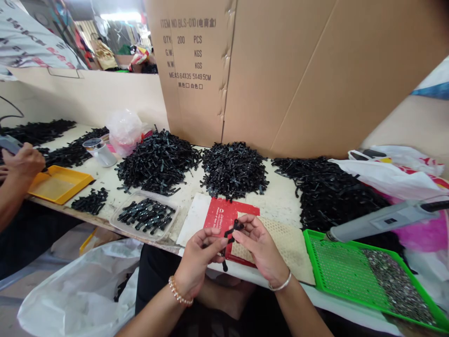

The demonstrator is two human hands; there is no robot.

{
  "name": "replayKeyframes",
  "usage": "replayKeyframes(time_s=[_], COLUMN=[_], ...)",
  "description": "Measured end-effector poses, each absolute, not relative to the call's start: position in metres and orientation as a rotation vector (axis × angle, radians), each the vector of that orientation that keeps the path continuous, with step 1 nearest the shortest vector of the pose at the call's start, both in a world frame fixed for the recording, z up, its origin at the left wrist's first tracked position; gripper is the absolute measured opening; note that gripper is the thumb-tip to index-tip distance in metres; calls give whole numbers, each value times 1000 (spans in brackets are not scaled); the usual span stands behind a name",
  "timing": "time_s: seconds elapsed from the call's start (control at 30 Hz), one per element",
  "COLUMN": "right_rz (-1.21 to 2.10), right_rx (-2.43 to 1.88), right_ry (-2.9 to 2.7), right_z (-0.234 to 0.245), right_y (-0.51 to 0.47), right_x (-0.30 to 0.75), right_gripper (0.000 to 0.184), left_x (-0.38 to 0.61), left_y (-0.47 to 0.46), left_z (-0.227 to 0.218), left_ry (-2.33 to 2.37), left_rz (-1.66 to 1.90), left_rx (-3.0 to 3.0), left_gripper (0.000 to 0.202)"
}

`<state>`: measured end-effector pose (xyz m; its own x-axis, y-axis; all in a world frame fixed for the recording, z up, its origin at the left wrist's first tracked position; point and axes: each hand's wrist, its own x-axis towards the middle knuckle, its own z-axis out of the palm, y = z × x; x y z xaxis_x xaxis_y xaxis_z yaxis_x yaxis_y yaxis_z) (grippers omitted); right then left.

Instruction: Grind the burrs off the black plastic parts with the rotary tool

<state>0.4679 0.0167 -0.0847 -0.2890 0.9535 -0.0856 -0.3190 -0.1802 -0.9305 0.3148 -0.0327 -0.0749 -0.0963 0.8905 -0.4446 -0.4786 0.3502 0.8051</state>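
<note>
My left hand [199, 255] is closed on small black plastic strips, one of them hanging below its fingers. Close beside it, my right hand [257, 243] pinches a small black plastic part [238, 225] between thumb and fingers. Both hands hover over the table's front edge, above a red and white card [229, 213] and a beige perforated mat [287, 248]. Left of them stands a clear plastic tray [115, 220] with black parts lying in rows. Piles of similar black pieces [233, 168] lie behind. How the pieces in my fingers join cannot be made out.
At right, a grey electric screwdriver [379, 222] rests over a green tray [312, 248] holding many small screws. A tall cardboard box [280, 70] stands behind the piles. On the left are a white cup [105, 154], a yellow tray [66, 196] and another person's hand [26, 159].
</note>
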Motion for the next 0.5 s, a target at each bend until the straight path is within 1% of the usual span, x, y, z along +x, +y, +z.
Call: replayKeyframes(time_s=[0.1, 0.17, 0.27, 0.43, 0.5], right_rz=[1622, 1636, 1624, 1373, 1278], right_rx=[-952, -989, -987, -960, -977], right_ry=[-1068, -1089, -1139, -1347, -1399], right_z=[-87, -88, -91, -102, -108], right_y=[9, 3, -7, -18, -22], right_x=[460, 456, 452, 457, 459], right_gripper=[29, 29, 32, 23, 21], left_x=[317, 318, 318, 319, 320], left_y=[-31, -29, -27, -29, -31], left_z=[-72, -72, -75, -80, -82], left_ry=[1151, 1123, 1079, 978, 919], left_rz=[1332, 1368, 1361, 1249, 1182], left_rx=[361, 312, 276, 134, 99], left_gripper=[56, 56, 50, 31, 27])
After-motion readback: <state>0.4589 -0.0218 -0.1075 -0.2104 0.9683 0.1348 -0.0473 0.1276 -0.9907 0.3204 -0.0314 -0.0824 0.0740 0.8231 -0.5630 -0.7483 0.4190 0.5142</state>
